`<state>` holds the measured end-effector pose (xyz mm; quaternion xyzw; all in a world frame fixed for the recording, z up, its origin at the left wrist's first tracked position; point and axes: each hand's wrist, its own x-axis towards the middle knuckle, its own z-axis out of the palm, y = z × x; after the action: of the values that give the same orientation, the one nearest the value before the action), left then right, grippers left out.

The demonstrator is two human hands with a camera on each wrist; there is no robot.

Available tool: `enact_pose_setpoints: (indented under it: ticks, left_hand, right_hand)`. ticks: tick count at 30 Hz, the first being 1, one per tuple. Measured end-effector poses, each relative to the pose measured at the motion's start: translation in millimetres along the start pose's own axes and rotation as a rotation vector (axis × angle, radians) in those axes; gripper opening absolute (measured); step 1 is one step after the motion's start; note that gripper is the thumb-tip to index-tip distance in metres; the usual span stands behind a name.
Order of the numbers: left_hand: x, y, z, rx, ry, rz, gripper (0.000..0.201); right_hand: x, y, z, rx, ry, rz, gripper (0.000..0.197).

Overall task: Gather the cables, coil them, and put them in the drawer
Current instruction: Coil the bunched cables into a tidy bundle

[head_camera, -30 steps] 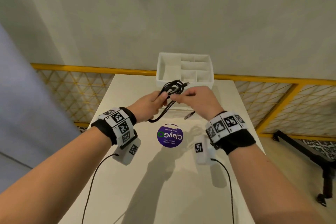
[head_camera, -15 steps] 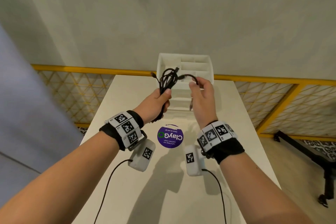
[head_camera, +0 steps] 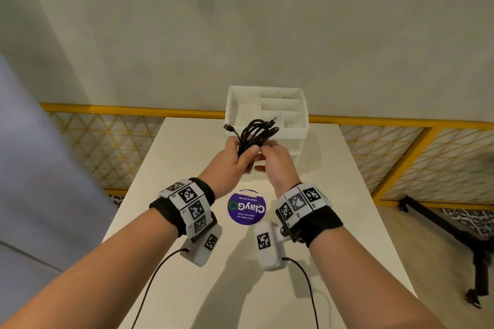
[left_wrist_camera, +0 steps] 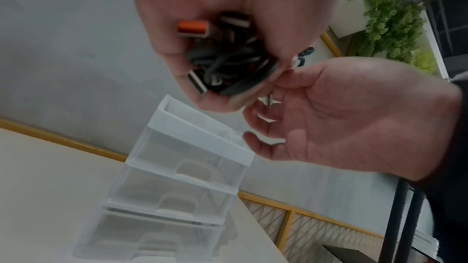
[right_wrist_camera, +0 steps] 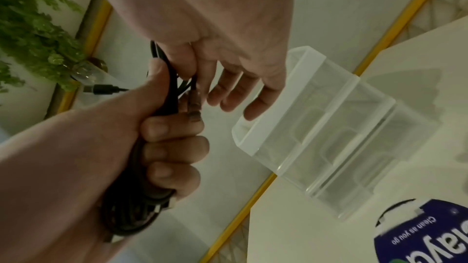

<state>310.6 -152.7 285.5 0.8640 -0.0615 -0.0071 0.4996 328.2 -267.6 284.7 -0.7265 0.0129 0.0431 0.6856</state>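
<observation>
Change: half a second ago my right hand (head_camera: 275, 161) was drawing a strand out to the side; now it has closed in against the bundle, so I judge coiling nearly done.
Left hand (head_camera: 235, 152): fist wrapped round the black coiled cables (head_camera: 256, 132), centre frame, held above the table (head_camera: 171, 288).
Right hand: thumb and forefinger pinching a strand, other fingers loose.
Cables: tight loops, plugs sticking out.
Drawer: translucent white plastic drawer unit (head_camera: 267, 104) just behind, all drawers shut.
</observation>
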Motion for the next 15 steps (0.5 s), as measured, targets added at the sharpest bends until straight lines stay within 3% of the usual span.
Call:
enact_pose_setpoints:
  ticks: [3,5,7,10,12,15]
  left_hand:
    - [-1,0,-3,0.003,-0.065,-0.013,0.032]
    - [-3,3,-3,-0.032,-0.105,-0.012,0.035]
    - [-4,5,-5,-0.02,-0.093,0.002,0.035]
    - [-4,9,-7,0.034,-0.066,0.023,0.032]
    - [-2,8,-9,0.04,-0.065,0.019,0.032]
    - [-1,3,-7,0.154,-0.092,0.048,0.027]
  right_hand:
    - [-5,5,1,0.001,-0.035,0.028,0.02]
    - [-8,7,1,0.072,-0.069,0.073,0.03]
    - [-10,8,0,0.127,-0.083,0.077,0.039]
    - [-11,6,-7,0.352,-0.128,0.032,0.033]
    - [-12,-2,-11,0.47,-0.215,0.011,0.047]
    - [-5,-5,0,0.284,-0.153,0.056,0.086]
